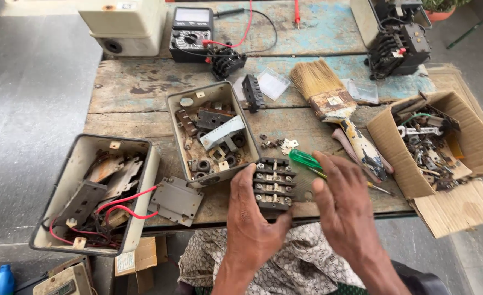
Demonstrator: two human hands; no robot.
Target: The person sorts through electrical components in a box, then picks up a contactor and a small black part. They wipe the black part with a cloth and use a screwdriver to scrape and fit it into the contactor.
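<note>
The black terminal block (273,184) sits at the table's (143,87) near edge, my left hand (252,218) clamped around its lower end. My right hand (342,205) hovers beside it, fingers spread, over the green screwdriver (307,160).

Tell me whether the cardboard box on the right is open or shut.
Open: the cardboard box has its flaps spread, and metal scrap parts show inside.

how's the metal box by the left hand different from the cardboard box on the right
The grey metal box stands square on the table with stiff walls; the cardboard box is brown, with flaps splayed open, and hangs over the table's right edge. The metal box lies nearer the left hand. Both hold loose electrical parts.
</note>
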